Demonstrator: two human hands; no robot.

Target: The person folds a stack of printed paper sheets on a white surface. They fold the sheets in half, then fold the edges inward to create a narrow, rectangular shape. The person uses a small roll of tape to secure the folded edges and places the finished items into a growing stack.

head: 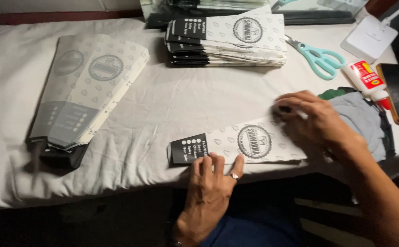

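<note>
Head view, sleeve: we see one flat paper sleeve [243,144], white with a black end and a round dark emblem at its middle, lying on the surface [172,105] between our two hands.
Head view, left grip: our left hand [211,180] lies flat, fingers stretched forward, fingertips pressing the near edge of the sleeve just below the black end; it is released, not clenched around anything. One ring shows on a finger.
Head view, right grip: our right hand [311,119] arches over the sleeve's far white end, fingers curled down onto the paper; whether they pinch the edge or only press it, we cannot tell.
Head view, stacks: beyond the left grip, well apart, sits one neat stack of sleeves [227,41]; far to the left of it lies one fanned pile [85,87], tilted.
Head view, tools: beyond the right grip lies one pair of pale blue scissors [318,57]; just to its right, one white glue bottle [366,80] with a red label lies on its side.
Head view, cloth: one grey cloth [362,119] is bunched right beside the right wrist.
</note>
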